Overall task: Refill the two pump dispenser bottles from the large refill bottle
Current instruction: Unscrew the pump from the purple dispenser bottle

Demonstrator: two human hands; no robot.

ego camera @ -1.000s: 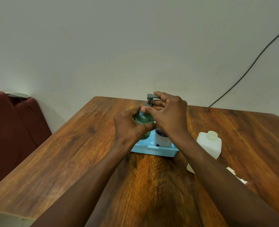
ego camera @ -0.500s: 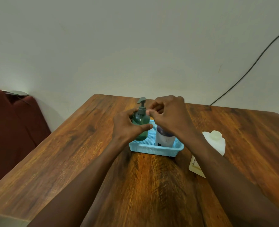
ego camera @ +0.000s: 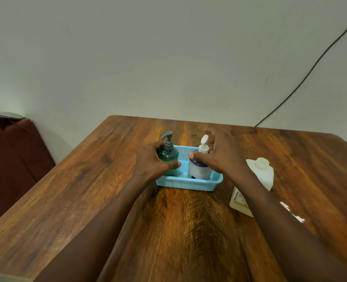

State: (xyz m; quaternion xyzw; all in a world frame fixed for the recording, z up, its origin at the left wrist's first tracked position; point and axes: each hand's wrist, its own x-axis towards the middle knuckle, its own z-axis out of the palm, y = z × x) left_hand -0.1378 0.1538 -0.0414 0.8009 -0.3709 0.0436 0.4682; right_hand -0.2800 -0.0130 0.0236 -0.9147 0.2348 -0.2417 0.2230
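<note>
A dark green pump bottle (ego camera: 169,153) stands upright in the left half of a light blue basket (ego camera: 188,185), its pump head on. My left hand (ego camera: 150,163) wraps around its body from the left. A white pump bottle (ego camera: 200,171) with a dark band stands in the basket's right half. My right hand (ego camera: 223,155) cups it from the right, with the thumb on its front shoulder and the fingers curled behind the pump. The large pale refill bottle (ego camera: 262,174) lies capped on the table to the right of the basket, partly hidden by my right forearm.
The wooden table (ego camera: 87,190) butts against a plain wall. A black cable (ego camera: 311,68) runs down the wall to the table's back edge. A dark red seat (ego camera: 9,155) stands left of the table. A small white object (ego camera: 292,213) lies by my right forearm.
The green bottle has been lowered into the basket with my left hand still on it. My right hand left its pump head and moved right onto the white bottle.
</note>
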